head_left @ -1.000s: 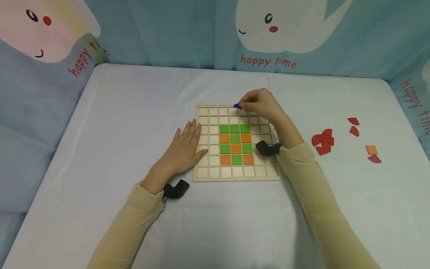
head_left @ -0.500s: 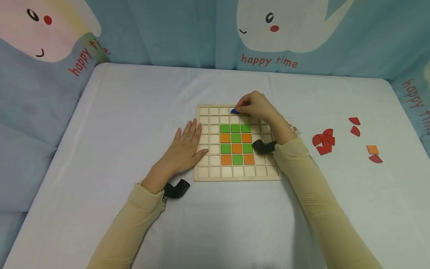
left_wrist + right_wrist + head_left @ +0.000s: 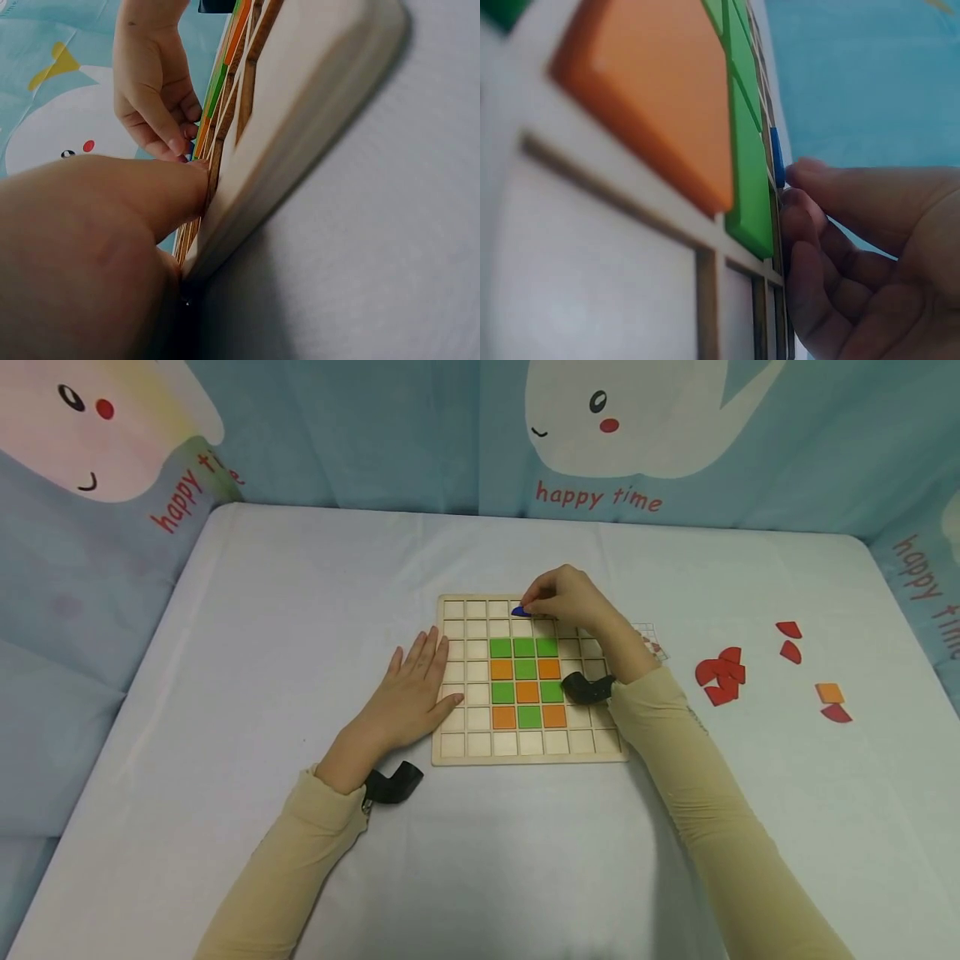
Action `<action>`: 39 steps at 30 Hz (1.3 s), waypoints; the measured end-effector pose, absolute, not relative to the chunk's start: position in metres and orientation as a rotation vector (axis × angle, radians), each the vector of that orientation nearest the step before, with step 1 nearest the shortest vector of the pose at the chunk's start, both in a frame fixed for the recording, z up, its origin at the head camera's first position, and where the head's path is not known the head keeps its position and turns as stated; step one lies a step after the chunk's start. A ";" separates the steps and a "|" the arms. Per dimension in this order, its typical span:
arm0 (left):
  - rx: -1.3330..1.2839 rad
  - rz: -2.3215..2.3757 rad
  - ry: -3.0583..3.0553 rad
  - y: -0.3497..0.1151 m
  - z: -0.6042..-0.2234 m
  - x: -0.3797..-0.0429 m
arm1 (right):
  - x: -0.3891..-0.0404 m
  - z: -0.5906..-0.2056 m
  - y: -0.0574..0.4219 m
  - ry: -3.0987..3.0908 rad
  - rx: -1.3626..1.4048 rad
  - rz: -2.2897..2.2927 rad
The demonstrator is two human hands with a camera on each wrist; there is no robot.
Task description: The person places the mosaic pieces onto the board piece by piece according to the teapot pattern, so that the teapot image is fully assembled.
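My right hand [image 3: 567, 595] pinches a small blue piece [image 3: 520, 611] between thumb and fingertips, at a cell in the far row of a wooden grid board [image 3: 465, 742]. In the right wrist view the blue piece [image 3: 778, 157] shows edge-on, close against the board. My left hand [image 3: 408, 693] lies flat with fingers spread over the board's left edge; its thumb [image 3: 180, 187] rests on the rim in the left wrist view. Green tiles [image 3: 525, 647] and orange tiles [image 3: 528, 692] fill a block of cells mid-board.
Right of the board lies a pile of red pieces [image 3: 723, 675]. Farther right are two red quarter-round pieces [image 3: 790, 652], an orange square [image 3: 829, 693] and a reddish wedge [image 3: 836, 713]. A printed card [image 3: 651, 639] shows partly behind my right forearm.
My right hand has moved slightly left and toward me, bringing the blue piece down to the far-row cell. The left hand has stayed where it was.
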State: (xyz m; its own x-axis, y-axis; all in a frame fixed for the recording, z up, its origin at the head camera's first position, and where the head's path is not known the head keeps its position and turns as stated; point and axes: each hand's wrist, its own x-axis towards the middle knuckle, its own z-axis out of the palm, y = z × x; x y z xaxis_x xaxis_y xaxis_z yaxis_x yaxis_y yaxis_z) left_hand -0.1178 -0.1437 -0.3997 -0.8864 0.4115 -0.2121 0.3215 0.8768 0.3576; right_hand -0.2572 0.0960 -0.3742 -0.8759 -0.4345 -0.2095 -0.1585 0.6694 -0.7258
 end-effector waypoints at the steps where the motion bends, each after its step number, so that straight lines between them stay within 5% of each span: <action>1: 0.552 0.456 2.765 -0.143 -0.400 -0.118 | -0.257 -0.374 0.096 2.519 -0.475 -1.037; 22: 0.551 0.472 2.758 -0.141 -0.401 -0.117 | -0.248 -0.371 0.109 2.567 -0.468 -1.032; 39: 0.552 0.470 2.768 -0.143 -0.401 -0.118 | -0.216 -0.346 0.181 2.669 -0.318 -1.174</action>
State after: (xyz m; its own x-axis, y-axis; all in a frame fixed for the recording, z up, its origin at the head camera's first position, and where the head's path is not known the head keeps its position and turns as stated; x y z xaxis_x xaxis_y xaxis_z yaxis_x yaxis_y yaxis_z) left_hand -0.1179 -0.1430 -0.4014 -0.8881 0.4111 -0.2055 0.3202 0.8743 0.3648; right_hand -0.2156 0.1809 -0.3461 -0.9551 -0.2780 -0.1027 -0.1121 0.6596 -0.7432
